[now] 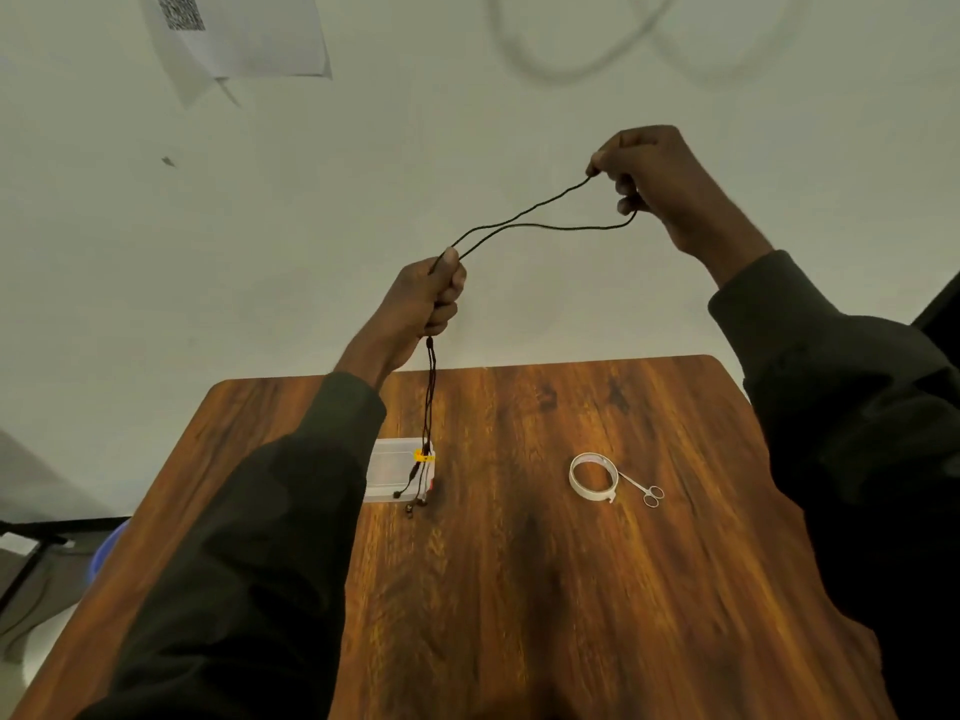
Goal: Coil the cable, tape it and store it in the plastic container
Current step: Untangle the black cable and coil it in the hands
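Both hands are raised above a wooden table (519,563), and one thin black cable (524,220) is strung between them. The left hand (428,298) is clenched round the cable, thumb on top, with two strands leaving its top towards the right and several strands hanging straight down from below the fist. The hanging ends reach down in front of the plastic container (389,472), where three small dark tips show close together near its right edge; whether they touch the table cannot be told. The right hand (660,184) is higher and farther right, its fingers curled, pinching the far bend of the cable, so the two strands run slack and nearly side by side between the hands. One clear plastic container sits on the table, partly hidden behind the left sleeve (249,553), with a yellow spot at its right side. To the right, well apart from it, lie one roll of white tape (592,478) and one small pair of scissors (644,491), the blades touching the roll. One sheet of paper (244,33) is fixed to the wall.
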